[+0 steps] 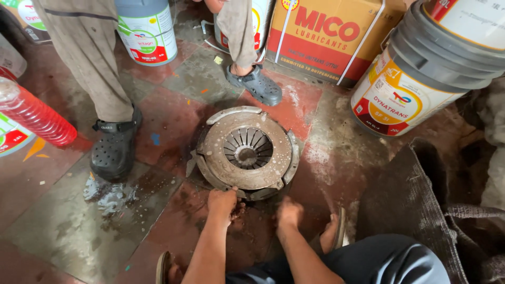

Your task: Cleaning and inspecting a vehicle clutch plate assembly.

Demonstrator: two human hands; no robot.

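A round, rusty metal clutch cover [246, 150] with a slotted centre lies flat on the tiled floor. My left hand [222, 202] rests at its near rim, fingers curled down over the edge and some dark grime. My right hand [289, 212] is just to the right, knuckles up, close to the plate's near right edge; whether it grips anything is hidden. Both hands are dirty.
Another person stands beyond the plate in grey clogs, one at the left [113, 150] and one at the top [256, 84]. Large lubricant buckets [400, 94], a cardboard box [326, 37], a red bottle [31, 113] and dark sacking [421, 194] ring the floor.
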